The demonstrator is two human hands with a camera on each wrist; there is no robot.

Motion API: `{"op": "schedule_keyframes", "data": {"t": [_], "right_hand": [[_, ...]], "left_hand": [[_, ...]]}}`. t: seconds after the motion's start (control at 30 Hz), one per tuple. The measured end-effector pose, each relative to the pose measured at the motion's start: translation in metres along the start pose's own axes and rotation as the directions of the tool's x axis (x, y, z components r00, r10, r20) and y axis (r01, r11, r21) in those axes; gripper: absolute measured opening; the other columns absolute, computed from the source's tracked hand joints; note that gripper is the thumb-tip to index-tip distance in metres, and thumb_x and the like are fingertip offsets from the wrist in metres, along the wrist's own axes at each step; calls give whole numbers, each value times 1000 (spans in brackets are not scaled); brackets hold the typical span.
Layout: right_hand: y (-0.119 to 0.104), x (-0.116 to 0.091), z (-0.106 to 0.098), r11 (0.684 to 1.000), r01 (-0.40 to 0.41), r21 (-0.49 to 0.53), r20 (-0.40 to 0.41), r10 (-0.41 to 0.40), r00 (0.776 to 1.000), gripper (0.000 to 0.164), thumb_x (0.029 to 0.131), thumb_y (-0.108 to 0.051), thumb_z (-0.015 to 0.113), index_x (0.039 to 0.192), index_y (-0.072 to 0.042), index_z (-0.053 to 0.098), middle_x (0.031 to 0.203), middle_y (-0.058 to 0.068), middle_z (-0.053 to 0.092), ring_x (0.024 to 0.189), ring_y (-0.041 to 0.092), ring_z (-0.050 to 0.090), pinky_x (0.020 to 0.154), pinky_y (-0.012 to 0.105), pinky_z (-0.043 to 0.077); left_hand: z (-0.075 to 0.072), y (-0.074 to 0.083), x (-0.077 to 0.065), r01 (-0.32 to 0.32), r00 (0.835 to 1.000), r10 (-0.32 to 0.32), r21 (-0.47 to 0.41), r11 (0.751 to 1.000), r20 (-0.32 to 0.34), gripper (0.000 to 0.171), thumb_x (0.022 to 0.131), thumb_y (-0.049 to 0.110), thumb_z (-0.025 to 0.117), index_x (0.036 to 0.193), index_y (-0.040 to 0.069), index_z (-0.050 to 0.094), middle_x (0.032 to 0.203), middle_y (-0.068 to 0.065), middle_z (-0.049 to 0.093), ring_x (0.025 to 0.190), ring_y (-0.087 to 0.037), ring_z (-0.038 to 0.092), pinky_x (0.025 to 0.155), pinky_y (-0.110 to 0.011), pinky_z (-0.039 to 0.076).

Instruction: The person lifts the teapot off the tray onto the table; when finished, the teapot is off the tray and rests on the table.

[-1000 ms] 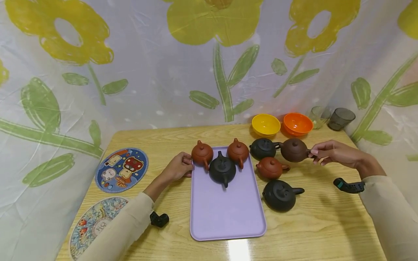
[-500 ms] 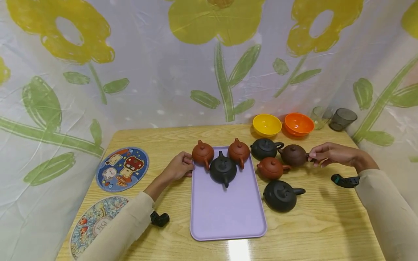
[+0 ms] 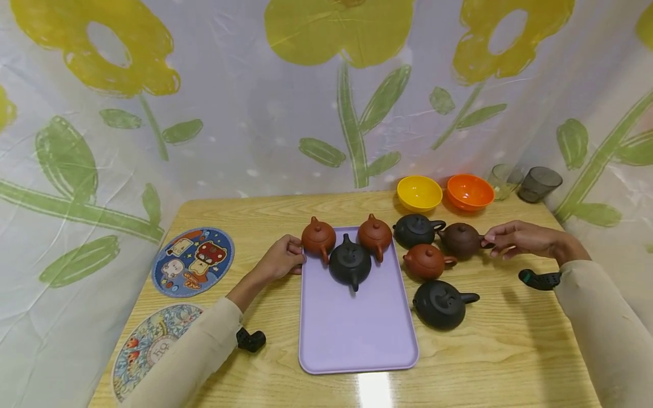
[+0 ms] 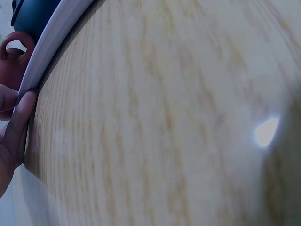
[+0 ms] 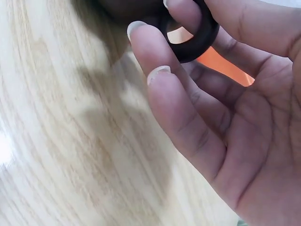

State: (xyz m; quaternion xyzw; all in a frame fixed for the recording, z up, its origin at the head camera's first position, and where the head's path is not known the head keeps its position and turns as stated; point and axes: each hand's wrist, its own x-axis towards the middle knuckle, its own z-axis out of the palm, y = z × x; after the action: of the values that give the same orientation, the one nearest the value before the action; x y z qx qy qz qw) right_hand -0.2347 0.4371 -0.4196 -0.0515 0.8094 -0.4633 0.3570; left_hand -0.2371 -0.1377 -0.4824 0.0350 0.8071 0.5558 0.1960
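Observation:
In the head view, my right hand (image 3: 522, 239) pinches the loop handle (image 5: 195, 49) of a dark brown teapot (image 3: 460, 240). The teapot's spout is beside the handle of a black teapot (image 3: 415, 230). My left hand (image 3: 279, 259) grips the left rim of a lilac tray (image 3: 357, 334) near its far corner; the left wrist view shows fingers (image 4: 23, 110) at that rim. On the tray's far half are a reddish-brown teapot (image 3: 317, 236), a second reddish-brown one (image 3: 376, 231) and a black teapot (image 3: 350, 262) between them.
Right of the tray stand a reddish-brown teapot (image 3: 425, 262) and a larger black teapot (image 3: 440, 305). Along the back are a yellow bowl (image 3: 419, 194), an orange bowl (image 3: 470, 192), a clear glass (image 3: 504, 182) and a grey glass (image 3: 539, 184). A blue round mat (image 3: 194, 262) and a floral mat (image 3: 148, 345) lie left.
The dark brown teapot has come down and slightly nearer, with my right hand still on its handle. My left hand stays at the tray's rim.

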Motion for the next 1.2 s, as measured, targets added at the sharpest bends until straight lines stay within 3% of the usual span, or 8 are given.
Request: {"op": "schedule_keyframes", "data": {"t": [0.07, 0.3, 0.43, 0.6, 0.8, 1.0, 1.2], "right_hand": [[2, 0, 0, 1000, 1, 1, -16, -1, 1000, 33, 104, -17, 52, 128, 6, 58, 116, -10, 63, 101, 15, 67, 90, 34, 60], [8, 0, 2, 1000, 12, 1, -57, -12, 998, 37, 105, -20, 52, 130, 6, 56, 119, 1, 61, 100, 18, 67, 88, 35, 61], [10, 0, 3, 1000, 15, 6, -73, -14, 997, 36, 105, -21, 53, 129, 5, 56, 117, 6, 61, 100, 20, 68, 88, 35, 61], [14, 1, 3, 1000, 17, 3, -101, -16, 995, 34, 104, -22, 54, 127, 3, 55, 115, 3, 62, 102, 18, 68, 88, 34, 61], [18, 2, 3, 1000, 7, 10, -128, -6, 992, 31, 105, -23, 54, 126, -1, 58, 114, -4, 63, 101, 18, 68, 87, 32, 61], [20, 2, 7, 1000, 23, 0, -154, -23, 988, 33, 105, -26, 53, 125, 0, 58, 112, 1, 68, 100, 16, 69, 86, 30, 60], [23, 1, 11, 1000, 22, -13, -246, -25, 969, 41, 106, -31, 51, 131, 2, 53, 108, 2, 68, 96, 14, 67, 83, 32, 60]], "left_hand": [[0, 0, 0, 3, 1000, -3, 2, 1000, 3, 45, 95, -2, 61, 134, -9, 41, 113, -21, 54, 92, -23, 63, 71, -35, 65], [-1, 25, -17, 23, 999, -23, 5, 1000, 24, 41, 96, -3, 58, 133, -12, 41, 115, -23, 53, 95, -27, 63, 75, -36, 65], [-2, 12, -8, 27, 999, -27, 2, 1000, 23, 43, 96, -2, 59, 134, -10, 41, 117, -22, 53, 97, -26, 63, 75, -35, 65], [-1, 0, 1, 19, 1000, -19, 0, 1000, 7, 44, 97, 1, 60, 135, -7, 41, 117, -19, 53, 95, -22, 62, 73, -32, 65], [0, -1, 1, 11, 1000, -11, -2, 1000, 1, 44, 95, 1, 61, 134, -7, 42, 116, -20, 54, 94, -23, 63, 72, -33, 65], [0, -1, 0, 14, 1000, -14, 8, 1000, -1, 42, 96, 1, 60, 134, -6, 43, 114, -18, 54, 94, -22, 63, 72, -32, 64], [0, 1, 0, 15, 1000, -15, 20, 1000, -2, 42, 96, 1, 60, 134, -6, 43, 113, -17, 54, 94, -21, 62, 71, -31, 64]]}}
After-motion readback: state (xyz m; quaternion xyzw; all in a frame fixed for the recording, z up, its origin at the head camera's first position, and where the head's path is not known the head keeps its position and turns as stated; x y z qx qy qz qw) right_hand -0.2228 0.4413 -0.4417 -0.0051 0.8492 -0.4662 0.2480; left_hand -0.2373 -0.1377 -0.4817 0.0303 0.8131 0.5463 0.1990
